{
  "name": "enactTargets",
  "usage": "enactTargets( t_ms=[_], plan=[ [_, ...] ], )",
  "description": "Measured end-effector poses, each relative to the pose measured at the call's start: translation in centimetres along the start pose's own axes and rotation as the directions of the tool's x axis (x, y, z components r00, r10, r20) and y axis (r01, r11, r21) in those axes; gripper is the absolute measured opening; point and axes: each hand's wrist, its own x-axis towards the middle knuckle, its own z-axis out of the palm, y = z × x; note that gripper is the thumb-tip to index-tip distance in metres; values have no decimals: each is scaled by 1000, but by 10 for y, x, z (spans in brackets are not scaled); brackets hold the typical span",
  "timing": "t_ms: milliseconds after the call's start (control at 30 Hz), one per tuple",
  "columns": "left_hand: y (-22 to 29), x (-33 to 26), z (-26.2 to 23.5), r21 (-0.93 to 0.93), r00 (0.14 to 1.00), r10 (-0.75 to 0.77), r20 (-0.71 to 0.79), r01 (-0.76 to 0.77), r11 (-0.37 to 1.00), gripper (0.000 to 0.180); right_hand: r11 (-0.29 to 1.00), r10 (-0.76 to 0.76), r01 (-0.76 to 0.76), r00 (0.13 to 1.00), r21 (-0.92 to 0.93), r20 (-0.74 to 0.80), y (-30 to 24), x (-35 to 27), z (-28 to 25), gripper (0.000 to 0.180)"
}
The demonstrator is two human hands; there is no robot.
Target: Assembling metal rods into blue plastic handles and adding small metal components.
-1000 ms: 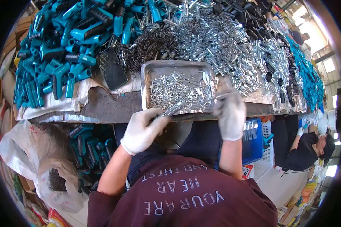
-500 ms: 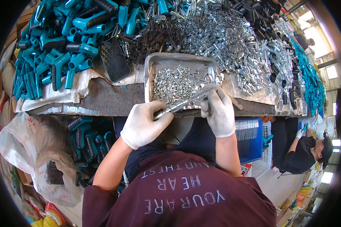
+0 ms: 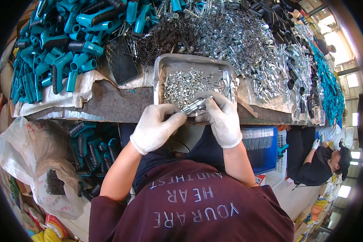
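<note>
metal part (image 3: 194, 105): shiny | gloves (image 3: 154, 126): matt cloth | tray (image 3: 157, 84): dull metal | handles (image 3: 93, 49): glossy plastic

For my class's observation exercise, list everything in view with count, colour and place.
Tubing: at least one piece, silver, near centre.
Tray: one, grey, on bench.
Small parts: many, silver, in tray.
Flat slab: one, black, left of tray.
Handles: many, teal and black, left, on and below bench.
Springs: many, dark, behind tray.
Loose metal pieces: many, silver, behind and right of tray.
Dark parts: many, black, upper right.
Bin: one, blue, below bench, right.
Rods: many, silvery, in bin.
Plastic sacks: count unclear, whitish, lower left.
Co-worker: one, dark clothes, far right.
Shirt: one, maroon, bottom.
Left hand: one, white-gloved, gripping tubing.
Right hand: one, white-gloved, gripping tubing.
</note>
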Motion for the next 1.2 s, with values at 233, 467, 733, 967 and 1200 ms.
enactTargets(
  t_ms=[233,467,733,967,1200],
  plan=[
    [9,-3,-13,201,985,139,-100,-117,973,32,999,19,-19,1000,-29,-7,1,7,14,36],
    [-3,-4,-35,109,990,43,-135,-28,994,28,998,10,-8,1000,-65,28,14,32,20,40],
    [-52,1,-67,103,946,38,-322,-5,995,31,589,-411,459,879,-666,243,-46,145,56,40],
    [-54,6,-66,127,952,44,-302,-6,992,31,-462,-375,460,674,-758,637,-55,263,118,25],
    [-53,6,-72,110,951,29,-307,5,994,36,-621,-327,357,691,-698,645,-51,285,120,23]
  ],
)
